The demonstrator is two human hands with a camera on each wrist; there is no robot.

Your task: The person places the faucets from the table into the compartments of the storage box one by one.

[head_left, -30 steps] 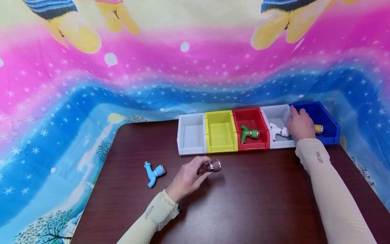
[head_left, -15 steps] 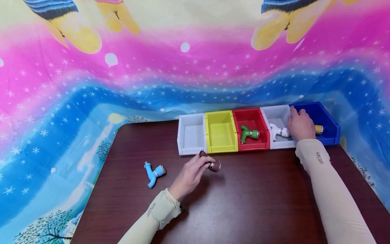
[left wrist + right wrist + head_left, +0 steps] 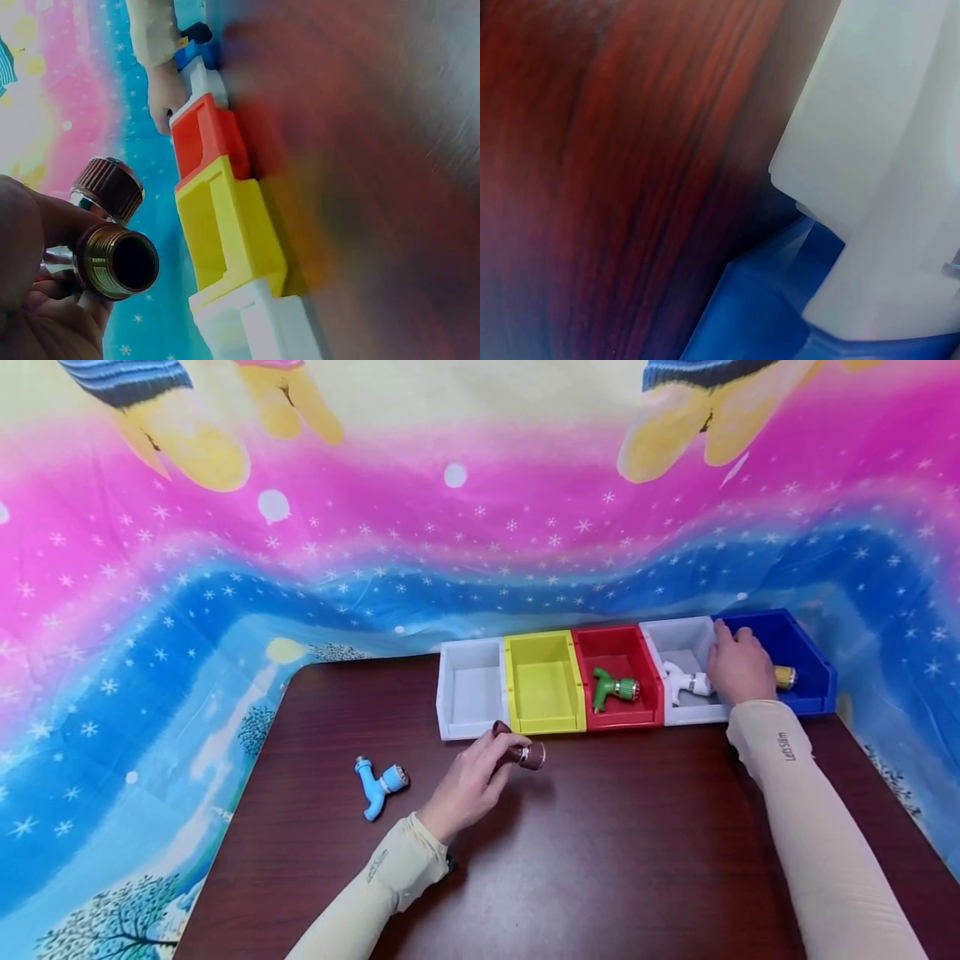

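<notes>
Left hand (image 3: pixel 467 787), fingers curled, pinches brown ribbed-knob tap (image 3: pixel 531 755); snug grip advisable; right hand (image 3: pixel 742 664), two o'clock, at blue plastic bin (image 3: pixel 821 687), closure unclear.

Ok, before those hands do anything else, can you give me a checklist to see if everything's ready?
1. Dark-brown tap with a ribbed knob held securely by the left hand: ok, thumb and fingers pinch it.
2. Yellow rectangular plastic bin uncovered: ok, its floor shows.
3. Green tap with a ribbed knob inside the red plastic bin: ok.
4. Light-blue curved tap picked up: not ok, it lies on the dark reddish-brown table.
5. Right hand, at the blue plastic bin, holding nothing: cannot tell, its grip is hidden.
</notes>
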